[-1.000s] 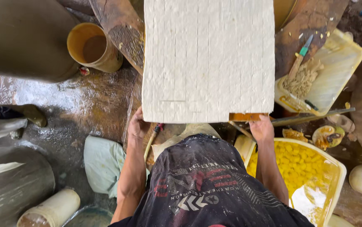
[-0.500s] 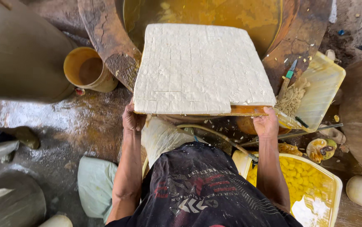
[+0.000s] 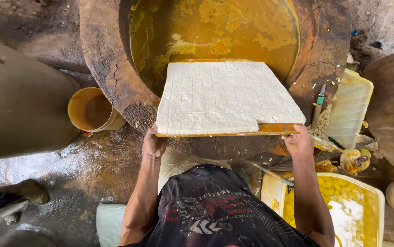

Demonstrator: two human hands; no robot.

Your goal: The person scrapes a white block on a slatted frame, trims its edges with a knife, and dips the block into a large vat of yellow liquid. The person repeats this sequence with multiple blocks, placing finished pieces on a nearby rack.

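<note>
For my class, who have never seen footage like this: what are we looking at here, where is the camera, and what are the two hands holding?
There is no machine here, only a person working with bare hands. The single picture comes from a camera worn on that person's head, looking straight down, so you see their dark printed shirt and both forearms from above.

The left hand and the right hand each grip the near edge of a flat board. On it lies a white slab scored into small squares, with one near corner missing. The board is held out over a big round vat of yellow-orange liquid.

Around it, on wet ground: a yellow bucket to the left, a pale tray to the right with a knife beside it, and a yellow tub of yellow pieces at lower right.
</note>
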